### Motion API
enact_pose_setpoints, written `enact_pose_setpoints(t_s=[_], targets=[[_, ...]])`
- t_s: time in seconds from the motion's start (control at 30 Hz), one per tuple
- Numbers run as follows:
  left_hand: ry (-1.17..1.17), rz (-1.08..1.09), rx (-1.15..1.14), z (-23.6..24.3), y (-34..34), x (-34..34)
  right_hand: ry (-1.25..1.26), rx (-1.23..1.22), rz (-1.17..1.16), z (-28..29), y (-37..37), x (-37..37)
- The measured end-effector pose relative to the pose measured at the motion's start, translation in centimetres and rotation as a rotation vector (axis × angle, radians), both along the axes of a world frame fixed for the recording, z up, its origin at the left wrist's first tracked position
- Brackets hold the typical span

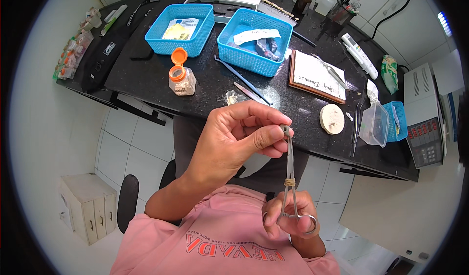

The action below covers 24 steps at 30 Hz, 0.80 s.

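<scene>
At the centre, the left hand (233, 137) pinches a small grey piece (285, 128) between thumb and forefinger, at the tip of a metal forceps (290, 160). Toward five o'clock, the right hand (304, 205) holds the forceps by its ring handles; a tan band (290, 182) wraps its shanks. An orange-capped bottle (182, 83) stands between ten and eleven o'clock, with blue baskets at eleven (198, 44) and twelve (244, 60). A notepad (312, 75) lies at two, a round cream disc (331, 118) at three.
</scene>
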<state>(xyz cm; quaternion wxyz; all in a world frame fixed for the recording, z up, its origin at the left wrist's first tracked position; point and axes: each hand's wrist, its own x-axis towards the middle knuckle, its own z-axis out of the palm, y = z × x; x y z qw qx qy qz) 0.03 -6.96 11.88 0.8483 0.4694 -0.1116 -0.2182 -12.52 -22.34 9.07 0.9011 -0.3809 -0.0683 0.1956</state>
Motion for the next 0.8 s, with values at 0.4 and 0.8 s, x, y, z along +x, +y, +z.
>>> enact_pose_setpoints(t_s=[0.4, 0.8], targets=[[-0.024, -0.007, -0.006, 0.2, 0.1, -0.3, -0.089, -0.076, -0.034, 0.3, 0.5, 0.0], [-0.018, -0.009, -0.012, 0.5, 0.1, -0.4, -0.113, -0.239, -0.157, 0.8, 1.2, 0.1]])
